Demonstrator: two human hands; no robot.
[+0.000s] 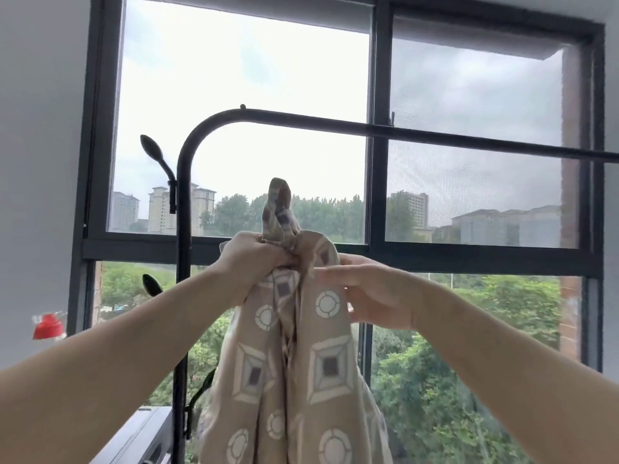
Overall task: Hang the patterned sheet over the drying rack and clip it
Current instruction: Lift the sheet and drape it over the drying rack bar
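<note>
The patterned sheet (pixel 294 370) is beige with white circles and grey squares, and it hangs bunched in front of me. My left hand (pixel 254 262) is clenched on its gathered top, with a loop of cloth sticking up above the fist. My right hand (pixel 371 289) pinches the fabric's right fold between thumb and fingers. The black drying rack (pixel 335 120) stands behind the sheet, and its curved top bar runs well above both hands. The cloth does not touch the bar. No clip is in sight.
The rack's upright post (pixel 182 296) carries black side hooks (pixel 155 152) on its left. A dark-framed window (pixel 378 195) fills the background. A blurred red-capped object (pixel 48 326) sits at the left wall. A dark surface (pixel 140 437) lies low on the left.
</note>
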